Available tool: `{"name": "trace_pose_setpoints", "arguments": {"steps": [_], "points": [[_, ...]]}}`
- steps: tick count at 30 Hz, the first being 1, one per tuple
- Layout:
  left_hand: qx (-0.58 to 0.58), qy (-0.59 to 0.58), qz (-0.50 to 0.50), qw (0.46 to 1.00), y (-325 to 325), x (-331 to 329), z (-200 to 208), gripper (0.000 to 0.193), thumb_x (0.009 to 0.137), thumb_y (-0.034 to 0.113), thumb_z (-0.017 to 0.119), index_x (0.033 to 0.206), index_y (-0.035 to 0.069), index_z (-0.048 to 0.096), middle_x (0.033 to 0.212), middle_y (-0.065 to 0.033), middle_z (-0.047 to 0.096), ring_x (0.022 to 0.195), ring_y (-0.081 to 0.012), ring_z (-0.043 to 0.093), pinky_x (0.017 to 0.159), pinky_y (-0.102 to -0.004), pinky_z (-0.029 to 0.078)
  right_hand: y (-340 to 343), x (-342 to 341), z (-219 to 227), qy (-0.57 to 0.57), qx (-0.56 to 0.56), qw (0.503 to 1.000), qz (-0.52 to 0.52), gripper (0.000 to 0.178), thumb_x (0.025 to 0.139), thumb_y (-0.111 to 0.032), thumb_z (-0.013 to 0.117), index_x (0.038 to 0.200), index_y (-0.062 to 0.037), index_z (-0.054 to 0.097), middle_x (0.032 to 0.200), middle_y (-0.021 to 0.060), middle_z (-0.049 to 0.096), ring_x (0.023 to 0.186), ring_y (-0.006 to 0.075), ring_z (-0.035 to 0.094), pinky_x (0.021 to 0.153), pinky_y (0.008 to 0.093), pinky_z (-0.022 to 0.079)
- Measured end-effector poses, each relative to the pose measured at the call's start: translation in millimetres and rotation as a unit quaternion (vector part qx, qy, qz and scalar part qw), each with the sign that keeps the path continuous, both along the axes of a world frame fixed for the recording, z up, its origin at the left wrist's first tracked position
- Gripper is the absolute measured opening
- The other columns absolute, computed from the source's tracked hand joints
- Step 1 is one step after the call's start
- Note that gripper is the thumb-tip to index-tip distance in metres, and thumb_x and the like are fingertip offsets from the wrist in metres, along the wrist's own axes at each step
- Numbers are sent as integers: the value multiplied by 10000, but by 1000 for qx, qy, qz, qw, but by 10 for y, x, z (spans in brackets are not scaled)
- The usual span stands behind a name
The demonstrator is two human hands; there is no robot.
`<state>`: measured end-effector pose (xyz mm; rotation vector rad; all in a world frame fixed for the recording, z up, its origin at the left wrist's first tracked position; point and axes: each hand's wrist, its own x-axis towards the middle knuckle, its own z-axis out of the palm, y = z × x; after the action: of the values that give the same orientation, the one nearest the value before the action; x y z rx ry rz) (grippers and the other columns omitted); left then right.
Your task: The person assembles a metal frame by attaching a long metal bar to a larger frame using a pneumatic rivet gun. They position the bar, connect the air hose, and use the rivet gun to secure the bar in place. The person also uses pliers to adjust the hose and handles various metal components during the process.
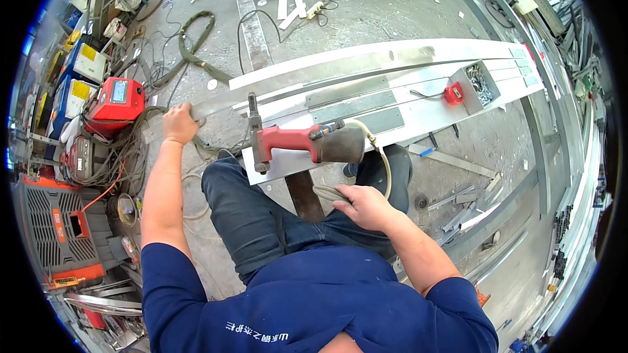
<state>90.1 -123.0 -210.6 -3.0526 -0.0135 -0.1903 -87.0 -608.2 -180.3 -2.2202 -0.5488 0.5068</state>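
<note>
Head view: the person sits astride a narrow bench, dark trousers and a blue shirt filling the lower middle of the frame. The left hand [179, 123], left of centre, has its grip closed around the near end of a long metal strip [340, 65] that runs from there up toward the upper right. Just right of that hand, near the centre, a red rivet gun [304, 142] lies on the white panel [418, 108], its nose pointing down at the panel's near edge and a pale hose [381, 157] curling off its grey rear end. The gun is free of both hands. The right hand [363, 205], below the gun and a little right of centre, rests on the thigh, its grip pinched on a flat grey-green piece, perhaps a glove [329, 192]; I cannot tell for sure what it is.

Farther along the panel, toward the upper right, sits a red tape measure [453, 93], and just beside it an open tray of rivets [482, 84]. At the left of the frame a red welder [116, 100] stands on the concrete floor [392, 13] among tangled cables.
</note>
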Motion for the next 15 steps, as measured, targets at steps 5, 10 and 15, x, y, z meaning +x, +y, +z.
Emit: {"name": "trace_pose_setpoints", "arguments": {"steps": [5, 10, 15], "points": [[7, -35, 65, 997, 56, 51, 142, 365, 737, 287, 768, 1018, 77, 666, 1001, -178, 718, 971, -386, 684, 831, -495, 536, -24, -17, -73, -18, -1, 1000, -5, 377, 967, -308, 623, 1203, -14, 616, 965, 225, 701, 905, 428, 663, 781, 493, 533], [-118, -97, 96, 984, -72, 56, 563, 318, 734, 253, 737, 942, 20, 677, 886, -218, 716, 876, -411, 700, 779, -483, 545, -13, 14, -20, -50, 18, 998, -34, 322, 962, -302, 629, 1155, -44, 626, 895, 218, 697, 841, 432, 657, 728, 512, 530], [-633, 36, 38, 772, -797, -169, 881, 148, 817, 135, 666, 920, 41, 618, 685, -50, 584, 596, -180, 573, 594, -339, 484, 57, 84, 154, -154, 64, 982, -85, 317, 933, -239, 676, 1164, -29, 624, 938, 178, 703, 812, 387, 678, 676, 455, 544]]}}
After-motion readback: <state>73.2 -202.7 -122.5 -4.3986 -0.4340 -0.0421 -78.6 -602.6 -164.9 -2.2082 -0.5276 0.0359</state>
